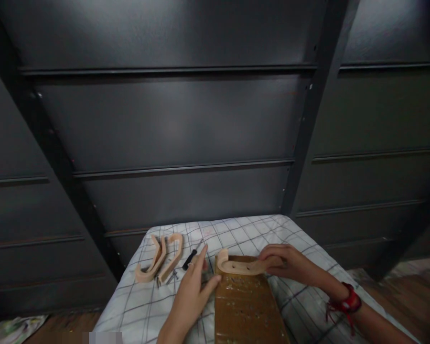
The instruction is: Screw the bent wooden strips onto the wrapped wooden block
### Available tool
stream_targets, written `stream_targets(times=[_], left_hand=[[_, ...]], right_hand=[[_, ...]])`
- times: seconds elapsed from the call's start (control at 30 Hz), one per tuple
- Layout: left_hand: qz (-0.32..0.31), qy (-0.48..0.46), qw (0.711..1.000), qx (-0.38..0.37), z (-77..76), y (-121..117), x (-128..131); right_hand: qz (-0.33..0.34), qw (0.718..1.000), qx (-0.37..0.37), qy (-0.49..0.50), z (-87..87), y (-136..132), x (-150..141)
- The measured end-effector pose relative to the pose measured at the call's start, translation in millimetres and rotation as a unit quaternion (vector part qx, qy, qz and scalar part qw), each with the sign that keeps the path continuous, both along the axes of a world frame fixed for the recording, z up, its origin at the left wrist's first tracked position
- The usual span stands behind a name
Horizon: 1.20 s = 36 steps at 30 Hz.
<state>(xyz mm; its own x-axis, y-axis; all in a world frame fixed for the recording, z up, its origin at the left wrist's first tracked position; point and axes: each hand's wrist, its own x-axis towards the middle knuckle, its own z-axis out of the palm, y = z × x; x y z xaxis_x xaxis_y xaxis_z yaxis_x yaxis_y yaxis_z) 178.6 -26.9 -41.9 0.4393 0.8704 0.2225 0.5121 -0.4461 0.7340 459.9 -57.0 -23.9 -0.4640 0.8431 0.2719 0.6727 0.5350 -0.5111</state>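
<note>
A brown wooden board (247,306) lies on a surface covered by a white checked cloth (136,306). Across the board's far end rests a curved light wood piece (236,265) with holes in it. My right hand (290,263) grips the right end of that piece; a red band sits on the wrist. My left hand (193,291) lies flat with fingers stretched, just left of the board, its fingertips near a small black-handled screwdriver (192,257). Two more curved wood pieces (161,258) lie further left, with a few screws (170,276) beside them.
A dark panelled wall with slanted dark posts (308,124) rises right behind the cloth-covered surface. Wooden floor (408,286) shows at the right, and a light scrap of paper (14,327) lies on the floor at the lower left.
</note>
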Motion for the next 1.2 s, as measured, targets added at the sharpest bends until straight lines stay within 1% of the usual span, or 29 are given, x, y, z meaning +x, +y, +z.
stream_targets(times=[0.07,0.2,0.4,0.53,0.77,0.9,1.0,1.1,1.2], left_hand=[[-0.005,-0.023,0.999,0.036,-4.5,1.7,5.8],[-0.035,-0.045,0.997,0.056,-11.9,2.9,13.0],[0.004,-0.075,0.995,0.061,-16.5,7.5,16.0],[0.008,-0.084,0.994,0.064,-19.9,10.1,18.8],[0.023,-0.054,0.994,0.096,-26.8,10.4,22.4],[0.021,-0.057,0.994,0.094,-27.6,10.0,22.4],[0.022,-0.061,0.995,0.078,-26.9,11.6,17.9],[0.054,-0.048,0.994,0.078,-24.1,17.6,7.7],[0.115,0.041,0.988,0.098,-20.5,25.8,-6.1]], right_hand=[[0.011,1.000,0.002,-0.001,1.6,2.9,-1.9],[0.033,0.999,0.007,0.001,4.3,7.8,-3.9],[0.046,0.999,0.010,0.001,2.5,9.7,-3.2],[0.046,0.999,0.012,0.006,0.8,9.4,-3.8],[0.048,0.999,0.019,0.011,-0.5,9.3,-3.4],[0.056,0.998,0.027,0.012,-0.2,8.5,-5.2],[0.061,0.997,0.038,0.013,-0.6,8.0,-5.2],[0.057,0.997,0.056,0.017,3.6,8.2,-3.0],[0.041,0.996,0.079,0.025,17.6,9.2,-3.0]])
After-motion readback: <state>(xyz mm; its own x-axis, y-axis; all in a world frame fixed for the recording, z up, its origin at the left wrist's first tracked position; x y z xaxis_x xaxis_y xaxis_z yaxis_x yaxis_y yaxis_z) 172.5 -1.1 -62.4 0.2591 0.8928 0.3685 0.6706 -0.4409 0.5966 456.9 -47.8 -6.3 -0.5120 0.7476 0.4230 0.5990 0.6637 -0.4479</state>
